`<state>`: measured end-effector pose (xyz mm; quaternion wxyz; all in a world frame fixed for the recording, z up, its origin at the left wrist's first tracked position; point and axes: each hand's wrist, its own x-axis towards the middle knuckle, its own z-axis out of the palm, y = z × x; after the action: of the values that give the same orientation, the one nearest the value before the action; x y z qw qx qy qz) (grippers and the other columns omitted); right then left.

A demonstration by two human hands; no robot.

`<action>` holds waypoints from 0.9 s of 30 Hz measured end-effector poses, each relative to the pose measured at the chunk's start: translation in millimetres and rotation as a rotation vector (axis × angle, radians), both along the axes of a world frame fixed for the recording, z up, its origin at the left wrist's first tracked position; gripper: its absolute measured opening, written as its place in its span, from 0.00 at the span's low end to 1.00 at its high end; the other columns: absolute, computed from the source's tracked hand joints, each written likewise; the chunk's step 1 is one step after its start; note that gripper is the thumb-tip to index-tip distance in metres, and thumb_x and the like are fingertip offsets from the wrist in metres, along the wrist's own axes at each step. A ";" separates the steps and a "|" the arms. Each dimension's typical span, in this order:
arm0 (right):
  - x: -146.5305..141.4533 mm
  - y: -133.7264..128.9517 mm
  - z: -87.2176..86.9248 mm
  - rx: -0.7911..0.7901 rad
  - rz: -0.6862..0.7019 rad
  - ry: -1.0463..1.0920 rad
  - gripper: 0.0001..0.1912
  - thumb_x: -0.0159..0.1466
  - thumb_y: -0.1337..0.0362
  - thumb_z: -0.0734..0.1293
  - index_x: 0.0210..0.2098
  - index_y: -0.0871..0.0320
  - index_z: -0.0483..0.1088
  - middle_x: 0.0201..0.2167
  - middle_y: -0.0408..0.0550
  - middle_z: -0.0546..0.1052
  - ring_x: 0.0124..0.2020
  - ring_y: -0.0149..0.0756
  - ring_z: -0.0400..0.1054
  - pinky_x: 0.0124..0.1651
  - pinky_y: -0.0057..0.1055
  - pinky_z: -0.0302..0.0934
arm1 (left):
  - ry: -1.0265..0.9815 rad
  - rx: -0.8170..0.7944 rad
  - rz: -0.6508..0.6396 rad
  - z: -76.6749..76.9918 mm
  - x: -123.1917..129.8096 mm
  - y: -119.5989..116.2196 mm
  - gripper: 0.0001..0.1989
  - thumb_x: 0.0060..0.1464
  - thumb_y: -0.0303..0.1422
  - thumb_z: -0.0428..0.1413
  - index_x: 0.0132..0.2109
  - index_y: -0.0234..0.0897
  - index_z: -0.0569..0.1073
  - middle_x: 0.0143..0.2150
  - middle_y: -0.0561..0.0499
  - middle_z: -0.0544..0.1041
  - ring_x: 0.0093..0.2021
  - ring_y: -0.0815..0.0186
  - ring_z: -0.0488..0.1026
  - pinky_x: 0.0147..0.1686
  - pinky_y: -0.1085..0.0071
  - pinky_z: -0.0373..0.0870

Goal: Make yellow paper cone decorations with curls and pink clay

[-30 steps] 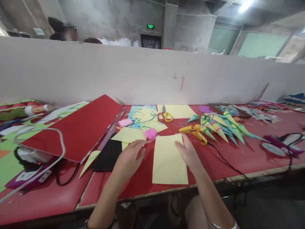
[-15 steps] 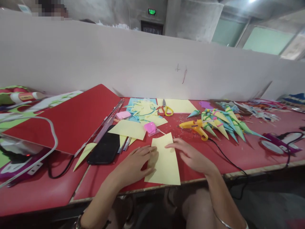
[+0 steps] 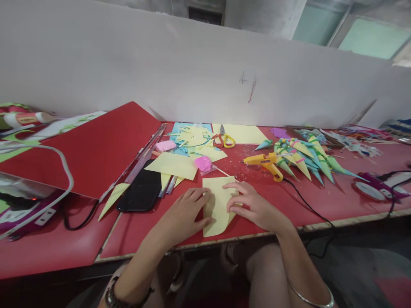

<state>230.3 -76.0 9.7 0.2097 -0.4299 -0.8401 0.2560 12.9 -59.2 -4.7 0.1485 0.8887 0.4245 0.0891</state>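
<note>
A pale yellow paper sheet (image 3: 218, 209) lies on the red tabletop near its front edge, its lower right part curling up. My left hand (image 3: 189, 212) rests on the sheet's left side, with fingers apart. On its right side, the spread fingers of my right hand (image 3: 252, 207) touch the paper. Just beyond the sheet is a small pink packet (image 3: 203, 163), beside another yellow paper piece (image 3: 173, 165). A yellow glue gun (image 3: 265, 162) lies to the right, next to a pile of yellow and blue paper cones (image 3: 308, 158).
Scissors (image 3: 224, 139) and paper scraps (image 3: 194, 136) lie towards the white partition (image 3: 199, 72). At left are a black phone (image 3: 140, 191), a single yellow cone (image 3: 113, 200), a large red board (image 3: 93, 149) and a purple power strip (image 3: 32, 216). The glue gun's cord crosses the front edge.
The sheet's lower right corner has lifted and curled inward. My right hand has moved slightly over the paper, its fingers more spread. The camera view has tilted down.
</note>
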 end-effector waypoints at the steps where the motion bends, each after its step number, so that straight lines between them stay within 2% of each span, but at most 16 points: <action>1: -0.7 1.0 -0.9 -0.023 0.004 0.007 0.09 0.62 0.63 0.59 0.33 0.54 0.70 0.51 0.48 0.65 0.55 0.37 0.54 0.59 0.43 0.42 | -0.010 -0.006 -0.014 0.4 -1.0 0.1 0.25 0.51 0.42 0.51 0.56 0.42 0.59 0.57 0.48 0.62 0.57 0.60 0.57 0.54 0.63 0.57; 4: 0.6 2.2 -3.2 -0.115 0.012 0.022 0.08 0.61 0.62 0.60 0.37 0.55 0.69 0.49 0.49 0.66 0.54 0.36 0.56 0.57 0.39 0.47 | -0.021 -0.022 -0.043 1.8 -4.2 1.2 0.26 0.50 0.42 0.51 0.56 0.44 0.58 0.57 0.49 0.62 0.57 0.59 0.57 0.53 0.63 0.58; 9: 16.6 1.4 -4.7 -0.303 0.032 -0.026 0.23 0.56 0.59 0.65 0.51 0.54 0.62 0.61 0.49 0.50 0.61 0.39 0.43 0.59 0.37 0.45 | 0.000 -0.023 -0.058 3.6 -5.4 2.6 0.27 0.51 0.43 0.50 0.58 0.44 0.57 0.58 0.49 0.61 0.58 0.59 0.55 0.54 0.62 0.57; 11: 22.8 1.7 -4.7 -0.313 0.028 -0.035 0.21 0.56 0.61 0.65 0.50 0.53 0.63 0.62 0.48 0.50 0.62 0.39 0.42 0.60 0.38 0.44 | 0.009 -0.021 -0.054 3.6 -5.0 2.7 0.27 0.51 0.43 0.50 0.57 0.44 0.57 0.58 0.50 0.61 0.58 0.59 0.55 0.53 0.62 0.57; 15: 27.2 4.3 -5.1 -0.282 0.047 0.003 0.11 0.60 0.66 0.60 0.40 0.53 0.71 0.58 0.46 0.59 0.59 0.36 0.51 0.58 0.38 0.46 | 0.026 -0.018 -0.040 2.5 -4.8 2.8 0.28 0.50 0.45 0.50 0.58 0.44 0.57 0.58 0.50 0.61 0.58 0.59 0.55 0.54 0.62 0.57; 18: 24.5 6.4 -5.3 -0.238 0.056 0.048 0.10 0.62 0.66 0.58 0.35 0.54 0.72 0.52 0.46 0.66 0.54 0.34 0.57 0.57 0.37 0.48 | 0.032 -0.006 -0.029 1.7 -4.8 2.8 0.29 0.50 0.46 0.50 0.58 0.44 0.56 0.60 0.49 0.59 0.58 0.59 0.55 0.54 0.62 0.56; 21: 15.6 7.1 -5.3 -0.160 0.042 0.052 0.10 0.63 0.65 0.58 0.35 0.54 0.70 0.43 0.45 0.73 0.47 0.33 0.63 0.58 0.40 0.42 | 0.031 -0.005 -0.025 1.6 -5.1 4.0 0.28 0.51 0.46 0.49 0.58 0.45 0.56 0.60 0.50 0.59 0.58 0.59 0.55 0.54 0.62 0.56; 24: 0.6 7.8 -6.5 -0.073 0.028 0.014 0.09 0.63 0.65 0.58 0.34 0.56 0.69 0.36 0.44 0.73 0.42 0.33 0.64 0.57 0.42 0.40 | 0.024 -0.036 -0.039 2.9 -7.5 7.4 0.29 0.50 0.46 0.50 0.58 0.44 0.57 0.60 0.51 0.60 0.58 0.59 0.56 0.54 0.63 0.56; 27: -14.8 11.5 -10.7 0.010 -0.013 -0.032 0.09 0.63 0.64 0.58 0.32 0.58 0.69 0.33 0.45 0.71 0.39 0.34 0.63 0.50 0.38 0.49 | 0.019 -0.089 -0.060 5.2 -11.7 12.2 0.30 0.49 0.46 0.51 0.59 0.44 0.57 0.60 0.50 0.59 0.58 0.59 0.55 0.54 0.63 0.56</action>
<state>215.5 -64.5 -0.9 0.1999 -0.4383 -0.8418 0.2433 1.1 -47.1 0.5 0.1865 0.8944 0.4025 0.0571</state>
